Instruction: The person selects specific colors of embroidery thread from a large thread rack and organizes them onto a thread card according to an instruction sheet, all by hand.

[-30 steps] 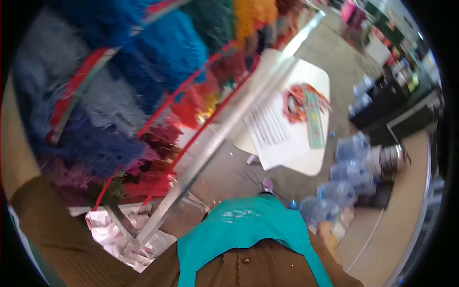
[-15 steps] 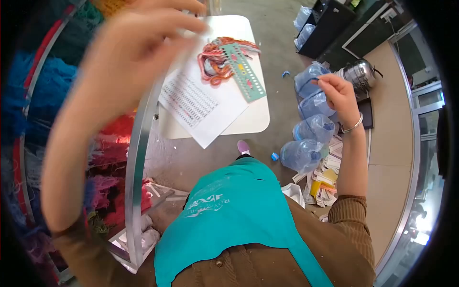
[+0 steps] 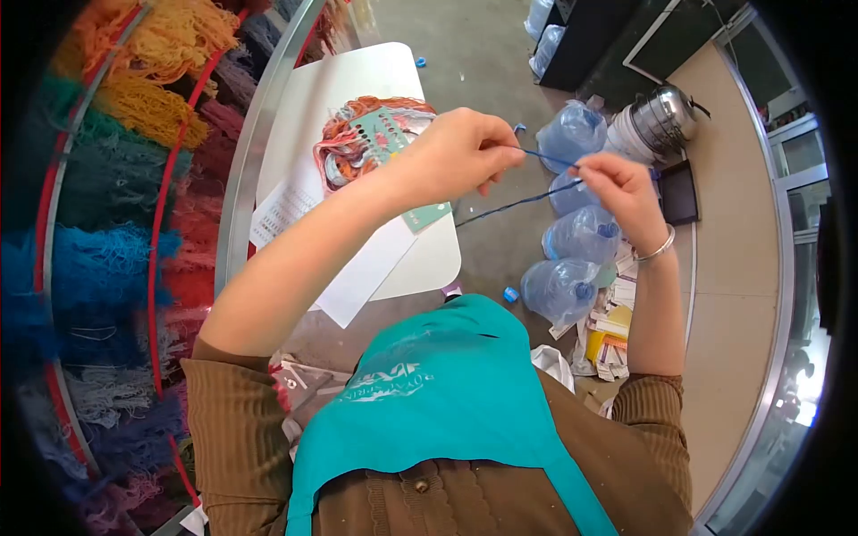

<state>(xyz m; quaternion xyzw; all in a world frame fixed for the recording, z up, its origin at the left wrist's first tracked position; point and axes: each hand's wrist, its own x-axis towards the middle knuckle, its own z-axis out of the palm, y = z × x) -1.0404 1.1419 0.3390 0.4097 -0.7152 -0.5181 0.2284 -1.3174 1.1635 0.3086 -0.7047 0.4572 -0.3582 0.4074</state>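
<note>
Between my two hands runs a dark blue strand of yarn (image 3: 549, 159), short and fairly straight. My left hand (image 3: 460, 152) pinches one end of that stretch with thumb and fingers. Closed on the strand at the other side is my right hand (image 3: 623, 192), a bracelet on its wrist. From the right fingers another length of the yarn slants down and left over the floor. Below my left forearm, a white table (image 3: 436, 266) bears a bundle of orange, pink and grey yarn (image 3: 335, 143), a green card with holes (image 3: 427, 217) and printed paper (image 3: 368, 268), all partly covered.
On the left, a rack with a metal frame (image 3: 239, 170) holds hanks of coloured yarn (image 3: 107, 259). Large plastic water bottles (image 3: 560, 290) stand along the right. Behind them is a metal pot (image 3: 666, 116), and papers (image 3: 617, 326) lie nearby.
My left hand has swung down and right from beside the rack, toward my right hand. The blue strand now shows stretched between them. My view has shifted, showing more of the rack.
</note>
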